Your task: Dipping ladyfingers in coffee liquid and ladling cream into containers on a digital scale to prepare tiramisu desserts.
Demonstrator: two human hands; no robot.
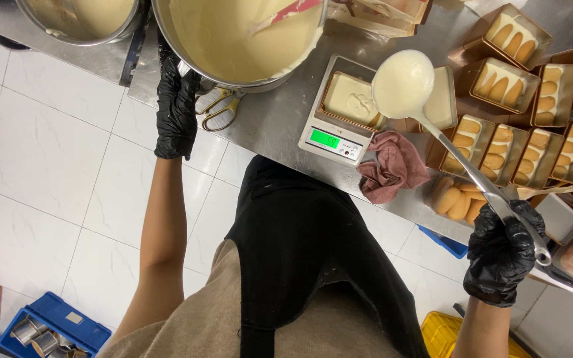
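My right hand (502, 250), in a black glove, grips the long handle of a metal ladle (402, 84) filled with pale cream. The ladle bowl hangs just right of a small rectangular tin of cream (351, 99) that sits on a white digital scale (331, 137) with a lit green display. My left hand (176, 109), also gloved in black, rests against the rim of a large steel bowl of cream (233, 40) at the steel counter's edge. A pink spatula (286, 13) lies in that bowl.
Several tins lined with sponge fingers (505, 149) crowd the counter's right side. A crumpled pink cloth (392, 166) lies beside the scale, scissors (220, 109) under the bowl. A second bowl (81, 20) stands at top left. Blue (54, 325) and yellow (442, 335) crates sit on the tiled floor.
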